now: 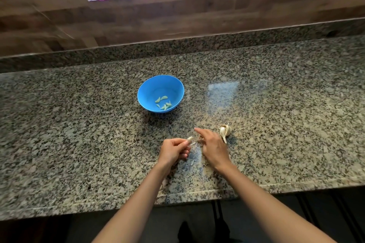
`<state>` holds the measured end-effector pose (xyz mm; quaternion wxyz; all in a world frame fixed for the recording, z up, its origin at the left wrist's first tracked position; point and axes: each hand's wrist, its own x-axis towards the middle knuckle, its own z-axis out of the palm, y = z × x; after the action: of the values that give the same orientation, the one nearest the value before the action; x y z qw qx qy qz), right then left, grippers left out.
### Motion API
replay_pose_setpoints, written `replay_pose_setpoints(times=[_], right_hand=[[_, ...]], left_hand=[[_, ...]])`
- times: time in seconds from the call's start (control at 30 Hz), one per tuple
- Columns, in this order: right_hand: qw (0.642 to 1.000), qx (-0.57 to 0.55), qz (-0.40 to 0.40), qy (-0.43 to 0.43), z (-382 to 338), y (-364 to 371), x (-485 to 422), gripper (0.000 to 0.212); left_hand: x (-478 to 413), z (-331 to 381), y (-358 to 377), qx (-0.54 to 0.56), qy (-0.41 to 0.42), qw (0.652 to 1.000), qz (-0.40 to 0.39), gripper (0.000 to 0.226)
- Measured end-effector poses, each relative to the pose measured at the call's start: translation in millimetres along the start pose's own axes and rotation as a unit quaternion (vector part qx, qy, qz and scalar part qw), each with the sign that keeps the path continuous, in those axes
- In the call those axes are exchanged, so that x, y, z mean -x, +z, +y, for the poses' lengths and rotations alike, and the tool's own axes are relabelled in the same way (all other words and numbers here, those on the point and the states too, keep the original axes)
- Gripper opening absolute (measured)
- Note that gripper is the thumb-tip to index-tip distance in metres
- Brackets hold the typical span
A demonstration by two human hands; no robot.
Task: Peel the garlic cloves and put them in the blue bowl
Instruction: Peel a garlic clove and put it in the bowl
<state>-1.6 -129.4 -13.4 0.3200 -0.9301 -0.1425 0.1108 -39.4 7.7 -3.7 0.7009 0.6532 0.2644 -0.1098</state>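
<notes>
Left grip (173,150) pinches a garlic clove (190,138) whose tip points right toward the right grip (212,146), released and outstretched just beside it; the blue bowl (150,89) lies farther away, slightly left, on the surface (276,104).

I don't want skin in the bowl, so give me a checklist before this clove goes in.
1. Clove held in left hand: ok.
2. Clove fully peeled: cannot tell; a skin flake shows beside it.
3. Right hand off the clove: ok.
4. Blue bowl upright, way to it free: ok.
5. Bowl holds only peeled cloves: ok.
6. Garlic bulb beside right hand: ok.
</notes>
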Motion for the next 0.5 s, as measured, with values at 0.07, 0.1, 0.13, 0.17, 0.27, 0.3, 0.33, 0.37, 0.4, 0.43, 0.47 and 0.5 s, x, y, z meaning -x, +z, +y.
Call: replay_pose_setpoints(times=[0.07,0.1,0.13,0.17,0.27,0.3,0.33,0.37,0.4,0.43,0.47,0.5], right_hand=[[0.997,-0.047,-0.042,-0.037,-5,-6,-4,0.035],[0.995,-0.066,-0.064,-0.037,-6,-8,-7,0.031],[0.992,-0.087,-0.088,-0.029,-6,-11,-9,0.027],[0.987,-0.118,-0.112,-0.017,-6,-14,-10,0.024],[0.966,-0.199,-0.167,0.012,-5,-17,-12,0.016],[0.964,-0.206,-0.164,0.019,-5,-17,-12,0.015],[0.966,-0.209,-0.153,0.022,-4,-15,-12,0.014],[0.968,-0.209,-0.137,0.024,-4,-13,-12,0.014],[0.970,-0.208,-0.122,0.027,-3,-10,-13,0.015],[0.972,-0.206,-0.112,0.033,-3,-8,-13,0.016],[0.973,-0.202,-0.106,0.037,-1,-6,-13,0.018],[0.974,-0.197,-0.104,0.037,0,-6,-13,0.018]], left_hand=[[1,4,-5,-0.025,0.005,0.999,-0.046,0.016],[2,7,-7,-0.040,0.008,0.997,-0.062,0.017],[3,9,-8,-0.050,0.012,0.996,-0.068,0.018],[4,11,-10,-0.050,0.016,0.997,-0.063,0.017],[5,11,-13,-0.027,0.025,0.999,-0.022,0.016],[5,9,-13,-0.025,0.035,0.999,-0.009,0.018],[5,8,-13,-0.031,0.049,0.998,0.007,0.020],[4,6,-12,-0.049,0.066,0.996,0.024,0.019],[3,6,-12,-0.081,0.087,0.992,0.037,0.015],[2,6,-13,-0.131,0.110,0.984,0.043,0.011],[1,7,-13,-0.182,0.135,0.973,0.044,0.008],[1,8,-14,-0.228,0.159,0.959,0.046,0.007]])
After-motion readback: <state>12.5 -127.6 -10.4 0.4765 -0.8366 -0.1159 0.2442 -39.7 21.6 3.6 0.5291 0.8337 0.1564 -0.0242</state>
